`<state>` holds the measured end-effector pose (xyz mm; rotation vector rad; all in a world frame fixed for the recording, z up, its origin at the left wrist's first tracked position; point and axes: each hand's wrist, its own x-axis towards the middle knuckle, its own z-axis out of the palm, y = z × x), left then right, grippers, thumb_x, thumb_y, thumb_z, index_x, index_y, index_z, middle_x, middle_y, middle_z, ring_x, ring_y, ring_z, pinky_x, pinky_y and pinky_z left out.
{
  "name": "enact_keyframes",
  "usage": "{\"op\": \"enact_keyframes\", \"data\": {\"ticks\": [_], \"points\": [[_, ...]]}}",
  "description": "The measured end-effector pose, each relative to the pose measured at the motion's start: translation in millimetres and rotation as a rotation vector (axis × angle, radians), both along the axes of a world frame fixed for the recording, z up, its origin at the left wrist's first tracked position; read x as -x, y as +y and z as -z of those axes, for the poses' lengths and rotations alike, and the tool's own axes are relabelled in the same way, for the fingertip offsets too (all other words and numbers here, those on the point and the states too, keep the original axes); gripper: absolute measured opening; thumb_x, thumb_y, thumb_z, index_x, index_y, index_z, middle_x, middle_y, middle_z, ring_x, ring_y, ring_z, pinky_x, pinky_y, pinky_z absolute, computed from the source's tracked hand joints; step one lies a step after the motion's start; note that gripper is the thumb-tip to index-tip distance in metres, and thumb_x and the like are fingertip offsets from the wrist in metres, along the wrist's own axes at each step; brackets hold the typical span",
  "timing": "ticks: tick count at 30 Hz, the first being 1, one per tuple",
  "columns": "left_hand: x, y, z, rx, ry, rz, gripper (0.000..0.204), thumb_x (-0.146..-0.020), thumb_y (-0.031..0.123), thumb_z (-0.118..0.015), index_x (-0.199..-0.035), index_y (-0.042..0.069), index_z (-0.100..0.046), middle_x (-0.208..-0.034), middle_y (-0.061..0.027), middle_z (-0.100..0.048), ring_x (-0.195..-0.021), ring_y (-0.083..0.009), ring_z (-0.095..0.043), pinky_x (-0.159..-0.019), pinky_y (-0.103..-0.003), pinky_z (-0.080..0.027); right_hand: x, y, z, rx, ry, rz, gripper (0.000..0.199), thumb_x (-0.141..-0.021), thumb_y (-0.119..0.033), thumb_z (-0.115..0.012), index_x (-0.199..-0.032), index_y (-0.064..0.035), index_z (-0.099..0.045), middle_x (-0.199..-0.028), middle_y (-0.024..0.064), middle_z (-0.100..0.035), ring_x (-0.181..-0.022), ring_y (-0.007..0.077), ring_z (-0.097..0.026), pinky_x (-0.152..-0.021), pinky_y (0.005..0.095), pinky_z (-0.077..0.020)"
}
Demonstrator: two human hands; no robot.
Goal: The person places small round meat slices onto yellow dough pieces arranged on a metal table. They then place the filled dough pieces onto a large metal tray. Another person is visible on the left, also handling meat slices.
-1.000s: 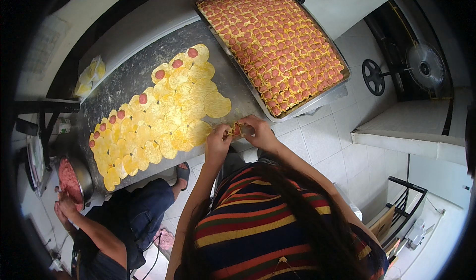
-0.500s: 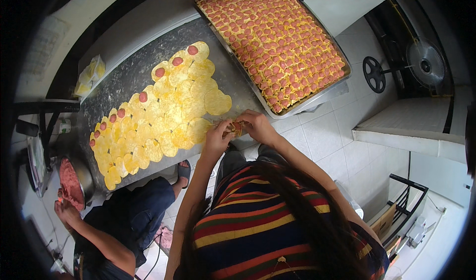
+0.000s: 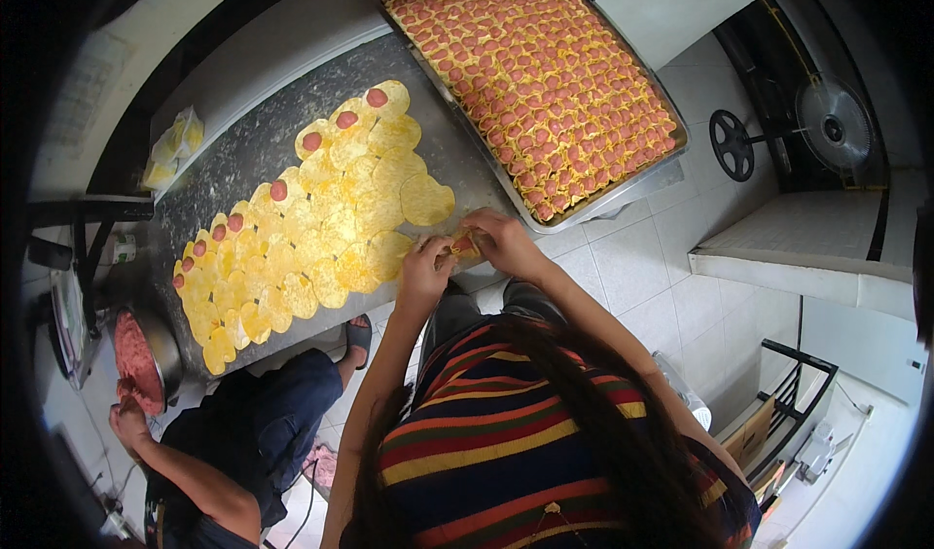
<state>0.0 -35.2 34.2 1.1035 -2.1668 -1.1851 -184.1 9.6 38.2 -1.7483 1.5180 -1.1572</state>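
Observation:
My left hand and my right hand meet at the table's near right edge, fingers closed around a dumpling. Its yellow skin is bunched around pink filling, partly hidden by the fingers. Just left of my hands, overlapping round yellow wrappers cover much of the dark table. Several pink balls of meat filling sit along the far row of wrappers. Beyond my right hand, a metal tray holds tightly packed open-topped dumplings.
At lower left, a co-worker's hand is at a metal bowl of pink ground meat. Plastic packets lie by the table's far left edge. A fan and a black handwheel are at right.
My fingers have shifted slightly around the dumpling, and more pink filling shows. The co-worker's hand has moved a little at the bowl's near edge. The wrappers and tray remain in place.

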Motion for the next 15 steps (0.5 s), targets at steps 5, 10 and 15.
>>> {"op": "enact_keyframes", "data": {"ticks": [5, 10, 15], "points": [[1.7, -1.6, 6.6, 0.112, 0.046, -0.013, 0.034, -0.070, 0.000, -0.070, -0.102, 0.002, -0.061, -0.093, -0.0151, -0.063, -0.079, -0.0248, -0.066, -0.069, -0.033, -0.054, -3.1, 14.1, -3.9, -0.120, 0.003, 0.060, 0.038, -0.065, 0.004, -0.064, -0.102, -0.0018, -0.060, -0.094, 0.0175, -0.058, -0.086, 0.0366, -0.059, -0.073, 0.0401, -0.0494], [0.2, -3.2, 11.0, 0.065, 0.007, 0.000, 0.037, -0.070, 0.000, -0.070, -0.106, 0.001, -0.060, -0.091, -0.0148, -0.064, -0.082, -0.0243, -0.067, -0.070, -0.033, -0.054, -9.2, 4.5, 1.3, -0.135, 0.055, 0.033, 0.032, -0.066, 0.003, -0.062, -0.098, -0.0011, -0.060, -0.091, 0.0168, -0.057, -0.083, 0.0370, -0.058, -0.073, 0.0408, -0.0493], [-3.7, -1.9, 9.0, -0.033, -0.012, -0.041, 0.037, -0.070, -0.002, -0.069, -0.105, -0.001, -0.059, -0.096, -0.0151, -0.065, -0.083, -0.0231, -0.067, -0.070, -0.031, -0.054, -11.4, 1.0, 0.4, -0.048, 0.068, -0.010, 0.035, -0.065, 0.001, -0.062, -0.100, -0.0020, -0.057, -0.094, 0.0166, -0.057, -0.087, 0.0367, -0.057, -0.074, 0.0422, -0.0488]]}}
